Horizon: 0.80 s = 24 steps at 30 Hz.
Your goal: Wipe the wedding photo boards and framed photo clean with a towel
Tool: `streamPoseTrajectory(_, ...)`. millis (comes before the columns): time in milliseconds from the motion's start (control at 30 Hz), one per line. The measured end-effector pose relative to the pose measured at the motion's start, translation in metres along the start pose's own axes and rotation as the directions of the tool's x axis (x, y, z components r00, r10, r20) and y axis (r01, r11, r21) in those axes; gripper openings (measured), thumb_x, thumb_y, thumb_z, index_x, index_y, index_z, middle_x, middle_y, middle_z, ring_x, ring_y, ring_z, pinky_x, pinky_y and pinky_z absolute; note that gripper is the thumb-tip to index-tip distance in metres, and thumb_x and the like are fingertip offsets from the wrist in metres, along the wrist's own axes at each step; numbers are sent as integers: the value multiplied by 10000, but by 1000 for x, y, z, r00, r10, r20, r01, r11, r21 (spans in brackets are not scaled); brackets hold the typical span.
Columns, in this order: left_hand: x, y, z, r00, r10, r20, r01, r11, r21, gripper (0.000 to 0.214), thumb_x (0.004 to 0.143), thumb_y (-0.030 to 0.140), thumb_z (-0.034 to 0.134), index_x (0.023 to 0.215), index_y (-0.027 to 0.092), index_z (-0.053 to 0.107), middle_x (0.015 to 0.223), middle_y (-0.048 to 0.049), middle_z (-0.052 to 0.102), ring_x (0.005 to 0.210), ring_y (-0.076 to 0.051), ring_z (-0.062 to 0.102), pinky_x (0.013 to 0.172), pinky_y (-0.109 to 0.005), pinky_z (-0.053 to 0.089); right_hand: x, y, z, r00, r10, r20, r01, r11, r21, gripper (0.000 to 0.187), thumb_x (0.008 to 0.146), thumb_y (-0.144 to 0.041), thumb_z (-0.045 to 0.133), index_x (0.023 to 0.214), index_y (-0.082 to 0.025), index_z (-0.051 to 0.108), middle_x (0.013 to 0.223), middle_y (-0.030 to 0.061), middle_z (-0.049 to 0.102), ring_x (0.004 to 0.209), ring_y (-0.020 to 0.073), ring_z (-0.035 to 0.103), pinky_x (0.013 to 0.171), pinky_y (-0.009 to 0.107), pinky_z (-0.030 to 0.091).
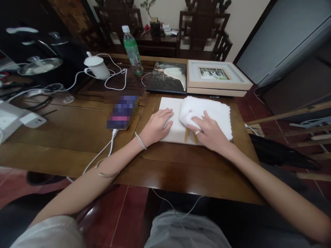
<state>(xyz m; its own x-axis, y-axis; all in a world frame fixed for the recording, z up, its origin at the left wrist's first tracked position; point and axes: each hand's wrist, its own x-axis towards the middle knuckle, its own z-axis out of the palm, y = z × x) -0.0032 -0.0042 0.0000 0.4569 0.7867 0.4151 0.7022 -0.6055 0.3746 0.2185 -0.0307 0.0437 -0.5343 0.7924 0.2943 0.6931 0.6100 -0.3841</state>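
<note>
A flat white panel point(169, 132) with yellowish marks near its front edge lies on the wooden table in front of me. My left hand point(159, 125) rests on the panel's left side, fingers stretched out and holding nothing. Bunched under the fingers of my right hand point(205, 129) is part of a fluffy white cloth point(216, 113), pressed onto the panel. The rest of the cloth spreads over the panel's right side and hides it.
Behind the panel lie a dark photo print point(169, 77) and a pale framed picture point(217, 84). A phone point(122, 112) with a white cable is to the left. Farther back stand a lidded white cup point(98, 67) and a green-labelled bottle point(133, 51). The table's front edge point(196, 187) is close.
</note>
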Motion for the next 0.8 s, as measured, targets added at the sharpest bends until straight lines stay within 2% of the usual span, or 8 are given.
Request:
streamPoseTrajectory(133, 0, -1, -1, 1000, -6, 12, 6, 1000, 5, 331, 903, 181, 463, 1216, 140, 561, 1327, -130, 573, 1280, -256, 484, 1067, -485, 393, -35, -25, -3, 990, -104, 97, 105, 995, -3, 165, 900, -178, 410, 951, -217, 562, 1225, 136, 620, 1293, 288, 464, 1115, 632, 226)
streamPoseTrajectory(200, 1, -1, -1, 1000, -9, 15, 8, 1000, 8, 333, 900, 165, 457, 1214, 132, 564, 1328, -132, 572, 1279, -256, 484, 1069, -483, 391, -46, -35, -7, 978, -143, 151, 144, 990, 5, 174, 883, -153, 416, 957, -219, 559, 1281, 132, 590, 1316, 270, 440, 1130, 610, 232)
streamPoseTrajectory(267, 1, 0, 0, 1000, -15, 17, 15, 1000, 8, 335, 897, 159, 459, 1214, 131, 565, 1330, -130, 571, 1282, -255, 482, 1069, -482, 392, -49, -39, -13, 967, -170, 191, 174, 985, -3, 175, 879, -156, 426, 958, -238, 558, 1281, 97, 596, 1270, 257, 489, 1138, 570, 257)
streamPoseTrajectory(367, 0, 0, 0, 1000, -20, 15, 20, 1000, 7, 340, 896, 163, 459, 1220, 148, 563, 1330, -122, 573, 1285, -254, 482, 1064, -490, 395, -38, -33, -20, 971, -136, 198, 149, 987, -53, 170, 905, -195, 417, 960, -246, 569, 1077, 66, 677, 1010, 257, 627, 1105, 561, 296)
streamPoseTrajectory(467, 0, 0, 0, 1000, -7, 6, 7, 1000, 2, 340, 896, 163, 455, 1216, 130, 565, 1321, -138, 578, 1281, -256, 485, 1067, -485, 393, -15, -14, -21, 985, -43, 164, 60, 993, -99, 196, 934, -244, 379, 916, -228, 573, 769, 42, 653, 802, 257, 620, 1012, 571, 354)
streamPoseTrajectory(533, 0, 0, -1, 1000, -2, 6, 2, 1000, -3, 335, 898, 165, 452, 1211, 123, 566, 1316, -145, 580, 1279, -257, 486, 1068, -483, 393, 2, 1, -17, 993, 17, 117, -2, 992, -129, 211, 941, -289, 371, 893, -225, 566, 696, 39, 613, 777, 269, 600, 951, 547, 388)
streamPoseTrajectory(700, 1, 1, 0, 1000, -23, 11, 24, 999, -26, 339, 911, 192, 444, 1231, 154, 549, 1330, -124, 571, 1288, -259, 476, 1077, -491, 381, 35, 22, -1, 998, 45, 41, -36, 977, -209, 212, 928, -271, 367, 926, -208, 570, 808, 69, 650, 845, 280, 608, 983, 554, 332)
streamPoseTrajectory(800, 2, 3, -1, 995, -97, -33, 93, 990, -105, 362, 942, 220, 387, 1267, 126, 516, 1308, -142, 580, 1244, -253, 516, 1070, -459, 397, 38, 13, 8, 998, 36, 54, -23, 975, -221, 239, 911, -225, 370, 1007, -183, 585, 1071, 143, 657, 1135, 331, 540, 1011, 623, 276)
